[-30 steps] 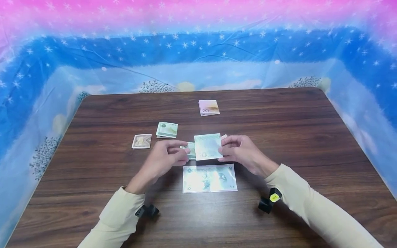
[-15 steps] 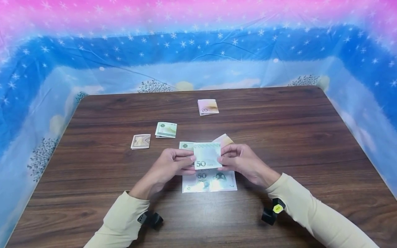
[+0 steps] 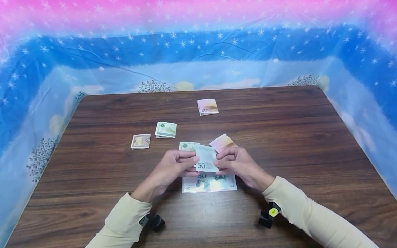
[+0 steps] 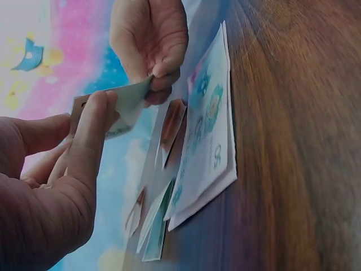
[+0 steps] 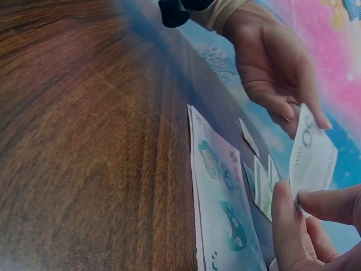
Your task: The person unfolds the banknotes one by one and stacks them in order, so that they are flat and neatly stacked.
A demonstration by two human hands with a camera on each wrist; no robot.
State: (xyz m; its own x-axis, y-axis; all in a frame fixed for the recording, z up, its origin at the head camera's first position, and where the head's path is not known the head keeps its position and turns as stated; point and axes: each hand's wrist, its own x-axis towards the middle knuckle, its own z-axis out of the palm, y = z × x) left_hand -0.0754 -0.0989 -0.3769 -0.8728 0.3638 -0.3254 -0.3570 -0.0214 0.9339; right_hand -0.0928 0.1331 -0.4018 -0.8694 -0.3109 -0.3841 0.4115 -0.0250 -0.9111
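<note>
A small folded 50 yuan banknote (image 3: pixel 206 159) is held up between both hands, its number facing the head camera. My left hand (image 3: pixel 174 167) pinches its left edge between thumb and fingers. On the opposite edge, the thumb and fingers of my right hand (image 3: pixel 242 167) grip it; the right wrist view shows this pinch close up. Below the hands lies a larger 50 note (image 3: pixel 189 186), spread flat, with a second layer visible under it in the left wrist view. Partly covered behind the hands are a green folded note (image 3: pixel 187 146) and an orange-pink folded note (image 3: pixel 224 141).
Farther back on the brown wooden table (image 3: pixel 279 117) lies a folded 20 note (image 3: pixel 208 106). To the left are a green folded note (image 3: pixel 166 130) and a brownish folded note (image 3: pixel 141 141). A patterned cloth (image 3: pixel 198 48) hangs around the table's far sides.
Both hands have come nearer the body with the folded 50 note, now overlapping the flat one. Its glare has faded so the number reads clearly, and the orange-pink note is more exposed.
</note>
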